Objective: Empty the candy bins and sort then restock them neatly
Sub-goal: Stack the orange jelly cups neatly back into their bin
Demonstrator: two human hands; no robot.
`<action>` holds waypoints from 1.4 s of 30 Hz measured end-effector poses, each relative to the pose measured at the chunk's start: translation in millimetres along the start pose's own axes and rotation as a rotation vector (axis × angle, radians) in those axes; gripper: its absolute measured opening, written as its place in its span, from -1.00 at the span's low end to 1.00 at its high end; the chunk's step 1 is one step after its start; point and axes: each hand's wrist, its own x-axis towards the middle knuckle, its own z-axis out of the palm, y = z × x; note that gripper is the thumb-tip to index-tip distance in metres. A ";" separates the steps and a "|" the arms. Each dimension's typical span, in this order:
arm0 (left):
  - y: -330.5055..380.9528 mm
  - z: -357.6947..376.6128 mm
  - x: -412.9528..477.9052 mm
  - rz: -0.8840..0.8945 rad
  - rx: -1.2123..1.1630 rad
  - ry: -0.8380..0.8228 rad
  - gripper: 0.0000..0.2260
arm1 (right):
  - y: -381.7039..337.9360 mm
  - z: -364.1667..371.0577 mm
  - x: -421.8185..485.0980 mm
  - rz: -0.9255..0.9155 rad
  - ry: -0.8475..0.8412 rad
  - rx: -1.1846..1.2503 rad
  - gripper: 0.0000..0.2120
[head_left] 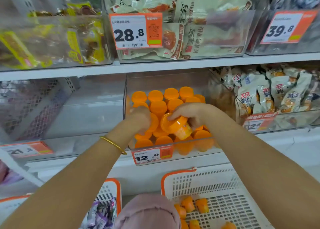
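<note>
The shelf (173, 66) in front of you carries a clear bin (173, 79), and both your hands reach into it. It is packed with orange-lidded jelly cups (171, 94). Behind your hands they stand lids-up in tidy rows, and under and in front of your hands they lie more loosely.

Below your right forearm sits a white basket (225, 185) with a handful of the same cups (201, 205) scattered in it. Below your left forearm, a second basket (110, 189) holds purple-wrapped sweets (102, 213).

Your right hand (192, 114) grips one cup (178, 126), fingers over its lid edge and thumb side wrapped round the body. The cup is tilted with its lid towards your left hand. Your left hand (140, 116) is pressed among the cups just beside it, knuckles up. Its fingers are hidden, so you cannot tell whether it holds anything.

With ordered rows in the bin and few cups in the basket, this looks like the restocking step, though an early stage of emptying cannot be ruled out. If it is restocking, the next move calls for turning the held cup upright, lid up. Set it into a gap level with its neighbours while your left hand steadies the stack. The cups are smooth and piled in layers, so a careless nudge could topple the front ones over the low wall above the price tag (150, 155).
</note>
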 end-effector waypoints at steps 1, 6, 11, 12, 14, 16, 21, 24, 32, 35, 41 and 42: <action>-0.4 1.5 3.1 -0.008 0.033 0.003 -0.73 | -1.8 2.4 2.0 0.016 0.016 0.029 -0.58; -1.7 15.0 7.7 0.028 0.499 0.129 -0.62 | -3.5 9.1 3.9 -0.004 0.123 0.177 -0.61; -4.4 26.1 -6.1 0.220 0.678 0.409 -0.65 | 3.4 10.0 0.6 -0.058 0.166 0.224 -0.59; -7.0 27.6 -7.2 0.314 0.606 0.425 -0.66 | 5.3 10.2 -1.0 -0.078 0.168 0.261 -0.63; -13.0 29.7 -9.1 0.467 0.450 0.318 -0.63 | 10.6 7.2 -5.0 -0.110 0.175 0.364 -0.70; -19.7 32.2 -7.2 0.501 0.478 0.208 -0.58 | 19.1 -2.1 -10.2 -0.109 0.187 0.503 -0.76; -23.5 36.3 -5.4 0.450 0.626 0.244 -0.52 | 46.9 -30.2 -24.0 -0.065 0.142 0.798 -0.74; -9.9 37.1 -13.1 0.466 0.570 0.320 -0.56 | 62.3 -42.0 -31.0 -0.133 0.067 0.803 -0.56; 68.3 55.3 16.2 0.547 0.306 0.301 -0.54 | 57.4 -81.2 -39.0 -0.422 0.569 -0.165 -0.29; 85.8 66.6 37.2 0.545 0.387 0.255 -0.52 | 34.5 -102.8 -34.6 -0.478 0.725 -0.607 -0.31; 89.0 76.0 64.5 0.412 0.470 0.163 -0.39 | -1.2 -133.7 30.6 -0.358 0.641 -1.038 -0.43; 87.0 77.0 67.1 0.402 0.480 0.161 -0.38 | -4.7 -134.6 41.2 -0.346 0.627 -1.040 -0.54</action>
